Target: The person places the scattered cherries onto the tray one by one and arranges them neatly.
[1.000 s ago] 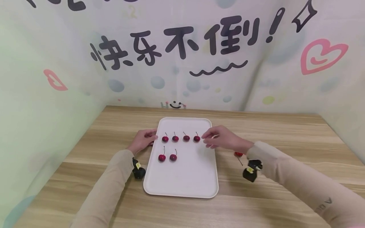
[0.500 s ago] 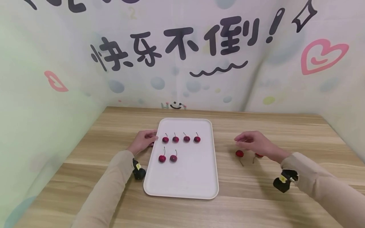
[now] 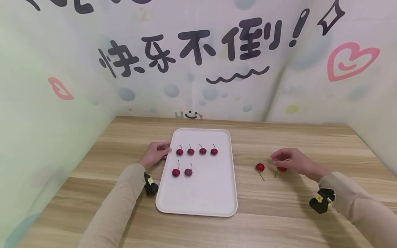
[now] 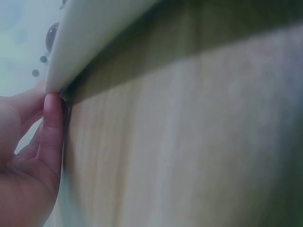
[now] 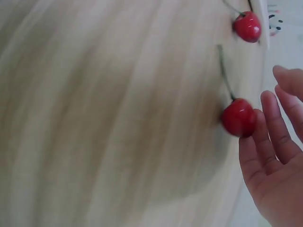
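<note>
A white tray lies on the table, bearing a back row of several dark red cherries and a front row of two cherries. My left hand grips the tray's left rim; in the left wrist view its fingers meet the tray edge. Right of the tray, my right hand hovers with relaxed fingers over a bright red cherry, which it partly hides. In the right wrist view this cherry sits beside the fingertips, ungripped. Another red cherry lies between that hand and the tray.
The wooden table extends around the tray on all sides. A printed white cloth with lettering stands behind it. Small black wrist cameras hang under both sleeves, the left one close to the tray.
My right hand has moved from beside the tray's back row rightward to the cherries on the table, uncovering the nearer one. My left hand has stayed at the rim.
</note>
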Motion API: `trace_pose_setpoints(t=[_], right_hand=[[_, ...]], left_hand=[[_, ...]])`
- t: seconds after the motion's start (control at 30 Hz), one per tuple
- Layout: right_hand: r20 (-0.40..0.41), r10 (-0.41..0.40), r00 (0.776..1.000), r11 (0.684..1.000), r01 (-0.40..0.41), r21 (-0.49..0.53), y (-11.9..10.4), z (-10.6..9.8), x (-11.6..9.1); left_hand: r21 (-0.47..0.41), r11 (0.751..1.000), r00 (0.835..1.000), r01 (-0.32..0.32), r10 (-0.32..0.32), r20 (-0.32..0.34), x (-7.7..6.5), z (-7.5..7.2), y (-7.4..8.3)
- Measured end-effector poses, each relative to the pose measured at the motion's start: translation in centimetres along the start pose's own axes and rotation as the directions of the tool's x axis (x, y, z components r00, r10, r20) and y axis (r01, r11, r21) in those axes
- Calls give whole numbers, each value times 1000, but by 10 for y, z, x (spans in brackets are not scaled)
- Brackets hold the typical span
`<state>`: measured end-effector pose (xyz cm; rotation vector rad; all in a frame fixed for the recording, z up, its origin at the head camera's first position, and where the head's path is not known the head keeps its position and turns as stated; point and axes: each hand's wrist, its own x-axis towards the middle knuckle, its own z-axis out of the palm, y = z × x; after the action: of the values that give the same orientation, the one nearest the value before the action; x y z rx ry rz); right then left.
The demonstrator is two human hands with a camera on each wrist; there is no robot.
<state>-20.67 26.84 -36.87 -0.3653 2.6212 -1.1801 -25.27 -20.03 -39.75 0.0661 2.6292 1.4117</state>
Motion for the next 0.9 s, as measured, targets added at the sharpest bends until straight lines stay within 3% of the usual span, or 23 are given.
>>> trace_pose_setpoints(t=[0.27, 0.63, 0.9], right_hand=[[81, -49, 995, 998, 52, -25, 10, 5, -3], [120, -194, 974, 968, 210, -137, 11, 3, -5], [132, -185, 974, 966, 205, -159, 9, 6, -4]], left_hand=[[5, 1000, 1000, -6, 6, 5, 1, 0, -1], [6, 1000, 1000, -12, 12, 1, 0, 0, 0], [20, 1000, 1000, 3, -3, -7, 2, 1, -1]])
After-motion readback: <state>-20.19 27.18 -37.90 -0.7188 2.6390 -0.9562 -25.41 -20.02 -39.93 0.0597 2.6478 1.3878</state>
